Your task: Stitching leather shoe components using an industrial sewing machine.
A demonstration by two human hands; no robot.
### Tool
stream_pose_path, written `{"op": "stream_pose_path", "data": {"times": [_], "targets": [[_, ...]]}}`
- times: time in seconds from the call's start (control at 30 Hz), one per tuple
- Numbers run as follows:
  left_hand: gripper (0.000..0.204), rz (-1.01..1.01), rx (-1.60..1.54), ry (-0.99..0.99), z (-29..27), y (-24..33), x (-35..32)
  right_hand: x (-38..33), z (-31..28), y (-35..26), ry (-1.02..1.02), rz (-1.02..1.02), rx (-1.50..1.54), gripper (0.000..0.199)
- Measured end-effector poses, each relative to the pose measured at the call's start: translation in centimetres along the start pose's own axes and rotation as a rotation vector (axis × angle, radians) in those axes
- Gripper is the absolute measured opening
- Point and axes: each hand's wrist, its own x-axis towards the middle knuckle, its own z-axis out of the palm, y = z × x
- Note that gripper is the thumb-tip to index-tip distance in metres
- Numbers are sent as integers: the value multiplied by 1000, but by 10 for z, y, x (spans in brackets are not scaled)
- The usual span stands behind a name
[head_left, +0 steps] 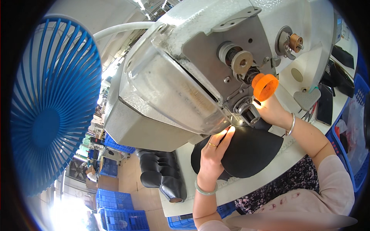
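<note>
A black leather-like piece (254, 152) lies on the sewing machine's bed, its upper edge under the needle area, where a small lamp glows. My left hand (211, 157) rests on this piece, fingers stretched forward and lying flat, tips close to the presser foot. A ring and a pale bangle are on it. My right hand (271, 111) is at the far side of the needle area, behind the orange knob (265, 87); its fingers are mostly hidden. The sewing machine (173, 92) hangs over both hands, its thread tension discs showing.
Overlapping black shaped pieces (162, 175) sit at the table's left edge. A blue fan (54, 107) stands close on the left. Right of the machine lie a dark phone (325, 104) and a blue basket (360, 169) with plastic bags. Blue crates (125, 219) stand on the floor.
</note>
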Motion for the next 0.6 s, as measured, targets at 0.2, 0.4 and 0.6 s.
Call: {"op": "stream_pose_path", "data": {"times": [0.2, 0.4, 0.6], "targets": [[57, 30, -40, -53, -3, -18, -1, -8, 5, -5, 112, -20, 70, 30], [75, -93, -16, -334, -32, 13, 4, -17, -4, -11, 41, 44, 37, 35], [90, -187, 95, -268, -8, 62, 9, -24, -2, -14, -34, 110, 103, 38]]}}
